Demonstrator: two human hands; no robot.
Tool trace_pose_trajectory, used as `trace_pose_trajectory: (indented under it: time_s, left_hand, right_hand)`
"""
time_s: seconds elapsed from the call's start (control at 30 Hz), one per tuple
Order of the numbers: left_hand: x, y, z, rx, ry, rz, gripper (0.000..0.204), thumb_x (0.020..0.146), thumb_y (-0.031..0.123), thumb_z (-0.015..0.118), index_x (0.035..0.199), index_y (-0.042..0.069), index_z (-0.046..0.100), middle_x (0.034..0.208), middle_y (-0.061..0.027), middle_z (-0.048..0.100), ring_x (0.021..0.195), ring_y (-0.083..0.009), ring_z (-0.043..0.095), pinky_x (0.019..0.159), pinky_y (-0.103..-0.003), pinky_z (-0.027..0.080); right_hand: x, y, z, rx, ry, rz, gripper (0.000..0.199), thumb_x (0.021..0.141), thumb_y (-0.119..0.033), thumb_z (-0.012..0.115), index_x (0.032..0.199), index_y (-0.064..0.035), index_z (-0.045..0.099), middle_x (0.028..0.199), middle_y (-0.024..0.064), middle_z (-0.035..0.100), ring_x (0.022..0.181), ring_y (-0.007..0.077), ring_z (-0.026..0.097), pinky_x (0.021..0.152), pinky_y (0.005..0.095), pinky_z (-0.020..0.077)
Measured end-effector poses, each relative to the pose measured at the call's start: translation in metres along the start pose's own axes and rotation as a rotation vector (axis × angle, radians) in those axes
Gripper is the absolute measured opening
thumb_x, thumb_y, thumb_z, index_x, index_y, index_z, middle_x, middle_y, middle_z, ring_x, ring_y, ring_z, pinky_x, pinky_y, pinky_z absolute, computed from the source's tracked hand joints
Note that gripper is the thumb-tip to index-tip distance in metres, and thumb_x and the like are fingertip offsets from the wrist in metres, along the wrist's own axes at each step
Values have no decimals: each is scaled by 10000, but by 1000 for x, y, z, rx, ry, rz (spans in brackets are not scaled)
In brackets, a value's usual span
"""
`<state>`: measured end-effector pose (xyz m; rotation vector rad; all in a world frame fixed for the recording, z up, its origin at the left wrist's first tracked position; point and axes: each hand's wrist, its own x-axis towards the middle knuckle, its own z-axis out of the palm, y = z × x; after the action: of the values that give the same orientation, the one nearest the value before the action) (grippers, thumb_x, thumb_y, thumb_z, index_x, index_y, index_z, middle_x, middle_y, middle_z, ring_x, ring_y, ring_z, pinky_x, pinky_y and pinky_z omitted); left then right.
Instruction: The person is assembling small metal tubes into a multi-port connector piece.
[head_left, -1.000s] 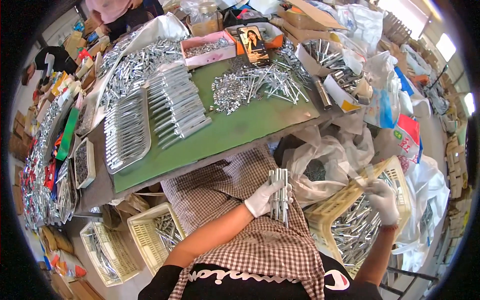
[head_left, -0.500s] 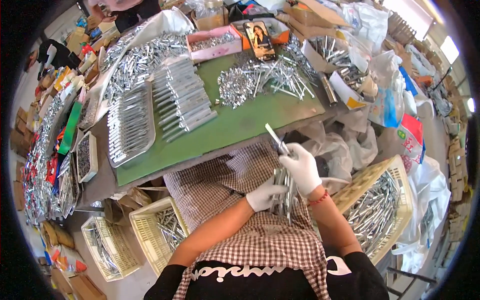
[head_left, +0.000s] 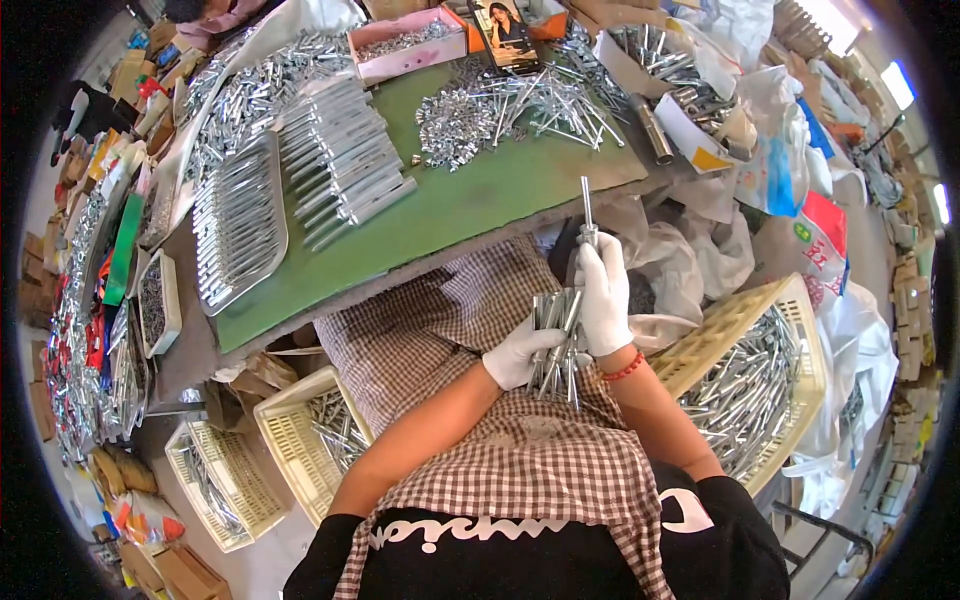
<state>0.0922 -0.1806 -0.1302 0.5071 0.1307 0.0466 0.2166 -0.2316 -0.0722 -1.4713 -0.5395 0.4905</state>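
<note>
Both my hands wear white gloves and are over the checked apron (head_left: 440, 320) at the table's near edge. My left hand (head_left: 515, 360) is closed round a bundle of shiny metal expansion bolts (head_left: 556, 308), their tubes pointing up. Just right of it, my right hand (head_left: 605, 300) grips a long thin bolt (head_left: 587, 205), which stands nearly upright above the fingers; its lower part is hidden by the glove. On the green tabletop (head_left: 440, 215) lie a row of metal sleeves (head_left: 345, 150), a heap of small nuts (head_left: 455, 128) and loose long bolts (head_left: 570, 105).
A metal tray (head_left: 284, 215) of lined-up bolts is at the table's left. Behind are a pink box (head_left: 412, 62) and a phone (head_left: 503, 38). Cream crates with metal parts stand at right (head_left: 725, 335) and left (head_left: 290, 440). Plastic bags (head_left: 670, 265) hang beside my right hand.
The bolt in my right hand has turned from leaning left to nearly upright. My left hand keeps its bundle. The whole view has shifted slightly, the table now higher in it.
</note>
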Motion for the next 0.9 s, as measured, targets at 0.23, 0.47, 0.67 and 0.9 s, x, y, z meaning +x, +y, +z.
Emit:
trace_pose_trajectory:
  time_s: [0.23,0.47,0.67,0.9]
  left_hand:
    - [1,-7,-20,-128,-51,-3,537,847,250,691,1295,63,460,1128,-91,615,1005,-231,638,930,-497,525]
    - [0,-9,-21,-131,-17,-6,557,870,291,663,1331,73,437,1170,-97,608,1011,-242,636,925,-471,533]
    - [-3,-11,-23,-202,-11,-9,553,848,219,667,1334,93,433,1121,-72,605,1003,-222,625,961,-507,494]
    - [-1,-7,-12,-228,61,-17,483,845,183,647,1283,82,468,1082,-71,608,911,-201,637,894,-445,540]
  right_hand:
    - [-4,-26,-36,-432,-267,-400,232,764,-40,620,994,-58,608,980,68,607,963,208,560,854,344,446]
    - [-21,-24,-51,-672,-448,-599,265,680,2,640,914,-120,658,1260,198,544,1195,404,476,1007,446,384]
    - [-11,-32,-120,-779,-96,-562,199,721,27,609,881,-89,632,1268,161,554,1216,346,479,1029,423,364]
    - [-47,-67,-257,-1740,-18,-128,194,778,-51,573,952,-77,656,1168,110,601,1121,335,518,963,442,400]
